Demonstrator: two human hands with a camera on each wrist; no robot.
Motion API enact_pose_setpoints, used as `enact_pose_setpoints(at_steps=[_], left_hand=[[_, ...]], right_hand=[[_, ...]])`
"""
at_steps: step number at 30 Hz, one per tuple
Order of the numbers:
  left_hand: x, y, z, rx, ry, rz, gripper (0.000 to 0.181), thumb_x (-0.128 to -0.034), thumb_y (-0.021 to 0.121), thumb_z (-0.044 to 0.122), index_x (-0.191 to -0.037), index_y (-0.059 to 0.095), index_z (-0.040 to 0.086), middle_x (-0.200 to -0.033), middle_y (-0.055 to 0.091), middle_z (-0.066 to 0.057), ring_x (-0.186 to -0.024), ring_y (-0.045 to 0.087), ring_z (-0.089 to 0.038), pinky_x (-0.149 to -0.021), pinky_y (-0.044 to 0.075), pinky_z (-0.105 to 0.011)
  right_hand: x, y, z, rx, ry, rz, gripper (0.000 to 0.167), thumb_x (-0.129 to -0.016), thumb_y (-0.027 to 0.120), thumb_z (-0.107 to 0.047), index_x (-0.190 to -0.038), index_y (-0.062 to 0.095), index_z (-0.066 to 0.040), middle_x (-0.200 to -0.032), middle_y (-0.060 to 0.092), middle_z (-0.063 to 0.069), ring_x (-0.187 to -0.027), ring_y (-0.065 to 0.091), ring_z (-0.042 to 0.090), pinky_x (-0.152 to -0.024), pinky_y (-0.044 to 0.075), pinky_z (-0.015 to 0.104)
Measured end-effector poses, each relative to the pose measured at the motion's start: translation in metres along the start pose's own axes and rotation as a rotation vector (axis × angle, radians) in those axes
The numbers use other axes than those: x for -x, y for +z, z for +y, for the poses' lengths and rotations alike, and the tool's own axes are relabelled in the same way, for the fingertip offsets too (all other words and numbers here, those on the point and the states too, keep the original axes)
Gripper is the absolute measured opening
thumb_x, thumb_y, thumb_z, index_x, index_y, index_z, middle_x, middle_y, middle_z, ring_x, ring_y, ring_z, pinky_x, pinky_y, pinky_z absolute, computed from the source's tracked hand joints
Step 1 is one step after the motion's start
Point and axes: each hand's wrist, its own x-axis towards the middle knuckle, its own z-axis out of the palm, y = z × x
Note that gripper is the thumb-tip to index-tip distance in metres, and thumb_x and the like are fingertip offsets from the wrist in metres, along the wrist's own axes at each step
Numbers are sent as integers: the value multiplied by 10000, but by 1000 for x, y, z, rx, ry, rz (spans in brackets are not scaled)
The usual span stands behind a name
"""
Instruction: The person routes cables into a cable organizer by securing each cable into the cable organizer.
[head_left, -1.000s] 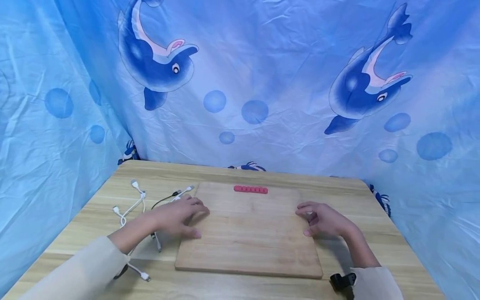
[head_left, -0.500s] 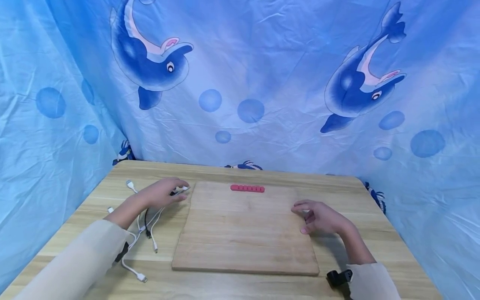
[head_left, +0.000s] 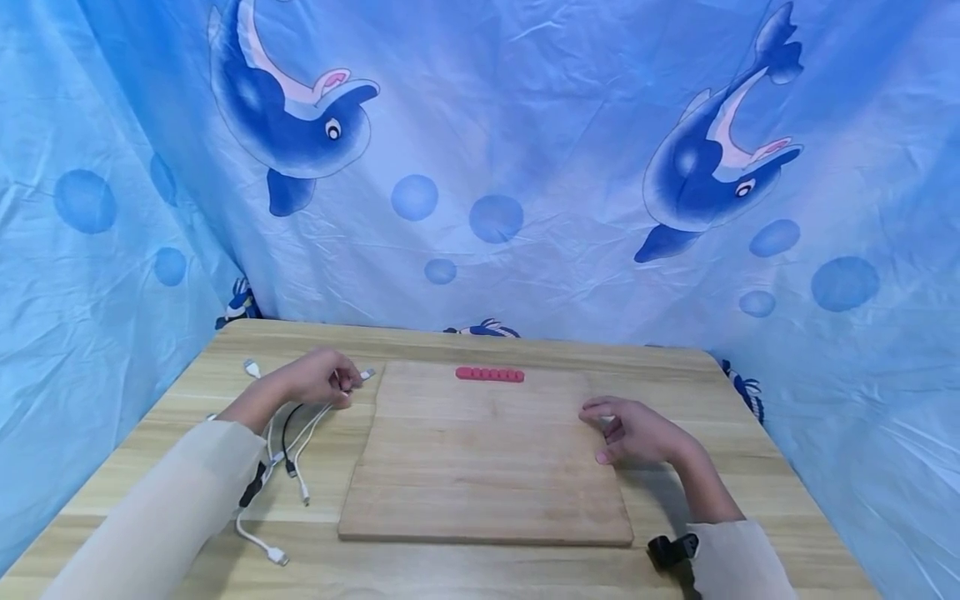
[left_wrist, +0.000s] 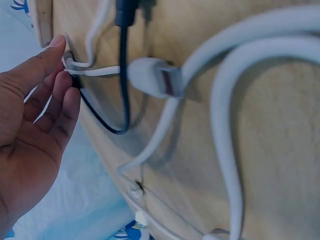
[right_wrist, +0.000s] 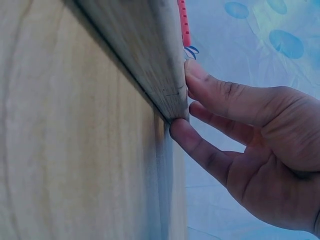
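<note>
Near the table's far left, my left hand (head_left: pixel 318 377) pinches a white charging cable (left_wrist: pixel 102 71) near one end. The left wrist view shows a black cable (left_wrist: pixel 124 75) running close to the same fingertips; whether it is held too, I cannot tell. A white USB plug (head_left: pixel 367 375) sticks out past the fingers. At the right edge of a wooden board (head_left: pixel 487 475), my right hand (head_left: pixel 637 429) grips with thumb and forefinger. The right wrist view has the board's side (right_wrist: pixel 145 45) at those fingertips. A red notched cable holder (head_left: pixel 490 375) lies on the board's far edge.
More white cable ends, among them a plug (head_left: pixel 276 556) near the front, spread over the wooden table (head_left: pixel 420 575) left of the board. A blue dolphin-print curtain (head_left: pixel 480 125) hangs behind and along both sides.
My left hand has moved from the board's left edge to the cables at the far left, and its fingers have closed on a cable. The right hand stays at the board's edge.
</note>
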Motion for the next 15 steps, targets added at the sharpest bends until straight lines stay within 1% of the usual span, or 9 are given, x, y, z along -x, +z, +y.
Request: enact_pose_setpoints(at_steps=[1,3,6,8,10,12,13,15], left_hand=[[-1,0,-2,8,-9,-2,243,-851,810,17,-1085,747,29,-880,655,-8,-812,587,-152,-750,524,-320],[-1,1,-4,5,-9,-2,236,-846,821,23,-1073,752,23,-878,658,-12,-812,585,-155,-740,521,-311],[-1,1,-4,11,-28,2,223,-835,842,47,-1043,763,34,-877,666,-15,-814,585,-159,-730,520,-294],[0,1,-5,4,-18,4,210,-826,854,63,-1012,762,35,-869,665,-22,-804,581,-165,-710,516,-294],[-1,2,-5,-1,-29,8,190,-817,865,77,-974,760,60,-853,657,-12,-795,575,-159,-702,512,-289],[-2,2,-6,-12,-23,12,177,-811,872,89,-939,751,78,-840,647,-8,-785,567,-157,-693,506,-293],[-2,3,-6,-16,-13,15,178,-809,874,90,-934,747,80,-838,644,-9,-781,565,-158,-689,505,-300],[-4,3,-6,-15,-15,21,181,-803,879,93,-918,739,97,-835,637,-4,-778,563,-155,-691,504,-306]], right_hand=[[0,0,0,3,-1,-1,675,-815,881,-186,-1411,598,-44,-1541,442,200,-1091,634,269,-857,559,359],[-1,0,-1,3,-4,-2,670,-819,878,-182,-1410,597,-41,-1541,440,205,-1084,636,266,-858,558,363],[-1,0,-1,-5,-6,-4,669,-825,873,-174,-1415,590,-35,-1545,432,213,-1086,639,272,-861,560,366],[0,0,-2,-15,-6,-5,669,-827,870,-169,-1418,586,-30,-1548,426,217,-1091,640,280,-863,561,369],[0,0,-3,-22,-4,-6,670,-828,869,-168,-1419,585,-29,-1550,422,219,-1095,641,286,-862,562,368],[1,0,-3,-28,4,-4,668,-830,868,-170,-1420,586,-32,-1553,419,216,-1101,639,291,-862,562,368],[1,0,-3,-32,7,-2,666,-831,867,-171,-1420,586,-33,-1553,419,214,-1103,639,293,-863,563,369],[1,0,-3,-38,4,-3,666,-835,864,-166,-1420,581,-21,-1554,412,227,-1109,638,307,-865,563,373]])
